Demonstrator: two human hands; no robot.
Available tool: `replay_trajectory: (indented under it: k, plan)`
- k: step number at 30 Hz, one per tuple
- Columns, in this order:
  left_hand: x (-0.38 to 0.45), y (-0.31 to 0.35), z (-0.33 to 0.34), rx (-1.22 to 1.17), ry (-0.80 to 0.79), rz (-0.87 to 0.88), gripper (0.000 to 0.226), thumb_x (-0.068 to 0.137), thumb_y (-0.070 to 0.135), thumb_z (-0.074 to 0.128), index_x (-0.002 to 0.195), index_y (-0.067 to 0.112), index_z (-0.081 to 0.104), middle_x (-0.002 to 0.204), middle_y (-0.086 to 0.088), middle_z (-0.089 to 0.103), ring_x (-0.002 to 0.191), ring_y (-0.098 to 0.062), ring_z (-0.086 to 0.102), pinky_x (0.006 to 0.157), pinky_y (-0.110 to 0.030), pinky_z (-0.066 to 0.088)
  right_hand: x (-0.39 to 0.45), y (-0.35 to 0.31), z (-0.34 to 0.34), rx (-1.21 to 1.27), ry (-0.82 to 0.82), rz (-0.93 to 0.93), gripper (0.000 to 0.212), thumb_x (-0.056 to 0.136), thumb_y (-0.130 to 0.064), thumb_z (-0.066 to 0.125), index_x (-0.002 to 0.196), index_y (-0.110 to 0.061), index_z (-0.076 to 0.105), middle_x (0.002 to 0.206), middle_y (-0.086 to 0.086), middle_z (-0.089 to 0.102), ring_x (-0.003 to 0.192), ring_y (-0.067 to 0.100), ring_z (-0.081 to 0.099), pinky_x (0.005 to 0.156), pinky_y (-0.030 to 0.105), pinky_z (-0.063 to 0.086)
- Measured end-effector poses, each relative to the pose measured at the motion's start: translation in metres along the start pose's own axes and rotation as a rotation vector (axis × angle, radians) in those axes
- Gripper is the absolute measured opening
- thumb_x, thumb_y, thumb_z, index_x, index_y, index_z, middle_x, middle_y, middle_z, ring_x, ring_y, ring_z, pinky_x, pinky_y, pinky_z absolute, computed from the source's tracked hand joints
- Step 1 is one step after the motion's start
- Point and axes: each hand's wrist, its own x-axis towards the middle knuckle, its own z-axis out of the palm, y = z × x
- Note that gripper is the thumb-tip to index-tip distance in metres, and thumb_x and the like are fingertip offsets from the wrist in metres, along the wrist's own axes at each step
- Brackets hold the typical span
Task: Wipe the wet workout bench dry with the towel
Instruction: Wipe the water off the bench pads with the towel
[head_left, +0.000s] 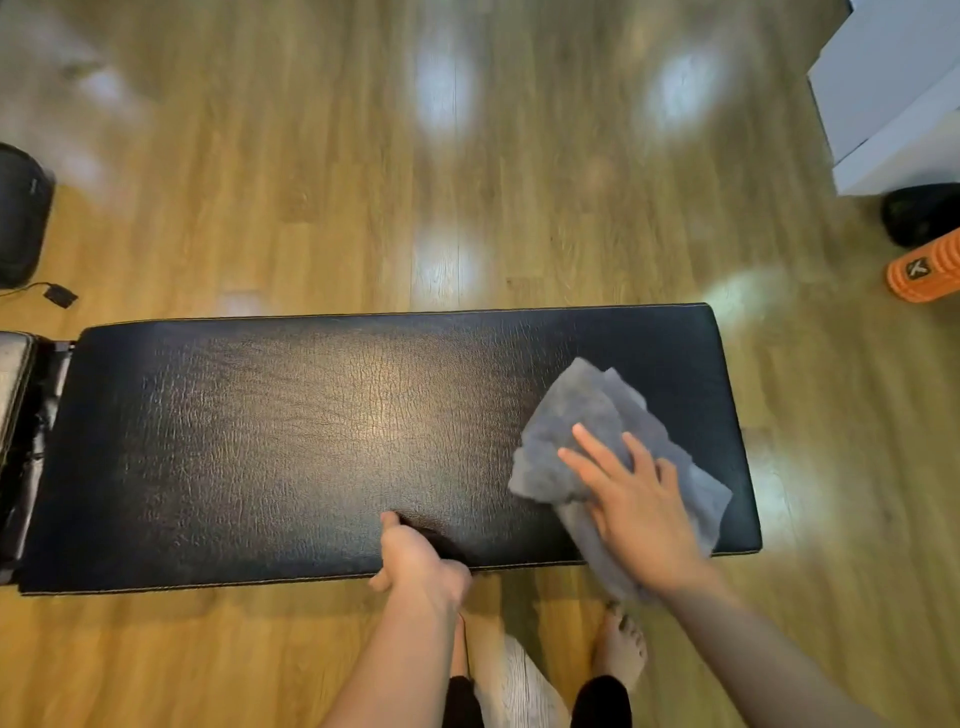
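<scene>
While the bench (311, 441) runs left to right, my right hand (631, 499) presses flat, fingers spread, on the towel (582, 415). My left hand (415, 558) grips the near edge.

Black padded workout bench (322, 441) spans frame centre on the wood plank floor (363, 156). Crumpled grey towel (582, 415) on its right end, right hand (639, 499) flat on top. Left hand (415, 558) grips near edge, centre. Orange ridged foam roller (927, 270) far right; black bag, possibly, (21, 213) far left.
</scene>
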Motion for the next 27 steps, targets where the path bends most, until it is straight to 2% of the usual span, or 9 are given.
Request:
replay_trajectory:
  k: [6,10,13,15,18,21,23,25,27]
  plan:
    - [-0.030,-0.012,0.010,-0.168,0.025,0.044,0.094,0.083,0.061,0.058,0.149,0.036,-0.003,0.156,0.001,0.025,0.131,-0.026,0.043,0.113,-0.057,0.029,0.100,-0.006,-0.026,0.140,-0.023,0.292,0.043,0.102,-0.039,0.038,0.144,-0.041,0.034,0.162,-0.015,0.014,0.138,0.044,0.024,0.101,0.058,0.031]
    - [-0.010,-0.010,0.002,-0.127,-0.058,0.068,0.102,0.062,0.075,0.063,0.145,0.044,0.013,0.153,0.004,0.031,0.128,-0.028,0.047,0.109,-0.064,0.028,0.120,-0.051,-0.031,0.137,-0.051,0.197,0.048,0.102,-0.035,0.041,0.148,-0.039,0.027,0.164,-0.014,0.007,0.142,0.046,0.014,0.104,0.062,0.026]
    - [0.029,-0.015,-0.003,-0.029,-0.108,0.063,0.102,0.047,0.078,0.064,0.138,0.047,0.029,0.148,0.006,0.039,0.122,-0.031,0.052,0.101,-0.071,0.030,0.081,-0.065,-0.018,0.074,-0.006,0.025,0.054,0.094,-0.029,0.056,0.144,-0.038,0.037,0.162,-0.013,0.019,0.139,0.046,0.025,0.097,0.060,0.034]
    - [0.063,-0.019,-0.005,0.044,-0.105,0.039,0.086,0.054,0.071,0.065,0.131,0.044,0.040,0.142,0.000,0.048,0.113,-0.034,0.058,0.090,-0.075,0.036,0.039,-0.060,-0.005,0.027,0.031,-0.097,0.057,0.087,-0.027,0.063,0.140,-0.037,0.044,0.159,-0.013,0.028,0.136,0.044,0.034,0.090,0.057,0.041]
    - [0.082,-0.016,-0.008,0.132,-0.083,0.016,0.070,0.062,0.062,0.064,0.126,0.041,0.046,0.135,-0.005,0.054,0.107,-0.039,0.060,0.078,-0.077,0.041,-0.019,-0.027,0.015,-0.049,0.004,-0.219,0.058,0.085,-0.024,0.055,0.140,-0.038,0.045,0.158,-0.011,0.031,0.135,0.043,0.040,0.086,0.056,0.045]
    - [0.008,-0.006,-0.003,0.201,-0.083,0.008,0.066,0.077,0.055,0.062,0.134,0.029,0.041,0.137,-0.009,0.052,0.109,-0.038,0.059,0.075,-0.060,0.053,-0.038,0.016,0.013,-0.078,-0.029,-0.173,0.067,0.078,-0.022,0.067,0.139,-0.040,0.046,0.156,-0.012,0.034,0.131,0.043,0.045,0.081,0.052,0.047]
    - [-0.013,-0.008,-0.010,0.336,0.047,0.162,0.078,0.083,0.052,0.063,0.142,0.012,0.031,0.144,-0.012,0.043,0.121,-0.036,0.051,0.090,-0.052,0.050,-0.031,0.036,0.003,-0.054,-0.051,-0.103,0.066,0.081,-0.025,0.072,0.140,-0.040,0.046,0.157,-0.013,0.033,0.132,0.043,0.044,0.082,0.051,0.045]
    - [-0.025,-0.013,-0.021,0.531,0.157,0.371,0.108,0.073,0.057,0.072,0.148,0.001,0.017,0.155,-0.016,0.025,0.137,-0.036,0.035,0.110,-0.049,0.035,-0.008,0.047,-0.008,-0.036,-0.045,-0.028,0.060,0.087,-0.030,0.068,0.142,-0.040,0.045,0.159,-0.014,0.030,0.132,0.043,0.042,0.087,0.052,0.043]
    - [-0.038,-0.019,-0.029,0.726,0.125,0.597,0.118,0.074,0.047,0.078,0.151,0.000,0.002,0.161,-0.015,0.000,0.147,-0.031,0.012,0.119,-0.044,0.018,0.024,0.047,-0.017,-0.022,-0.018,0.060,0.052,0.094,-0.035,0.059,0.143,-0.038,0.043,0.160,-0.012,0.028,0.132,0.044,0.039,0.091,0.054,0.040]
